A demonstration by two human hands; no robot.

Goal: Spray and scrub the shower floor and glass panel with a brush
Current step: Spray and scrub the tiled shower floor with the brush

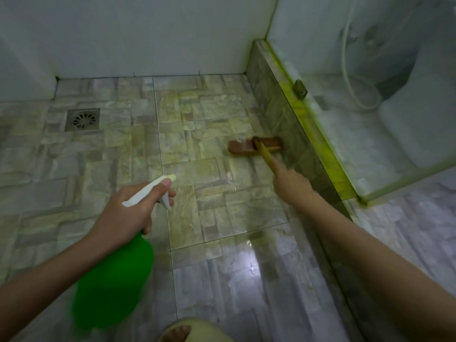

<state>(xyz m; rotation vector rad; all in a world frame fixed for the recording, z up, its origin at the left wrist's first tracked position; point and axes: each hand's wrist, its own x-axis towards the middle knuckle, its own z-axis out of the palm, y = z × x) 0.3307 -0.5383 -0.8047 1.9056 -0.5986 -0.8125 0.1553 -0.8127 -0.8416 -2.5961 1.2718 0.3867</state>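
The brown brush point(243, 148), handle lying toward 5 o'clock, is gripped by the right hand point(292, 182); the green sprayer point(116, 280) is clasped by the left hand point(128, 215).

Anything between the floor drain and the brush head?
Head view: only bare shower floor tiles between the drain and the brush head.

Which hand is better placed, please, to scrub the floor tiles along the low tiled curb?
The right hand. It grips the handle of the brush, whose head rests on the shower floor beside the curb. The left hand holds the green spray bottle, farther from the curb.
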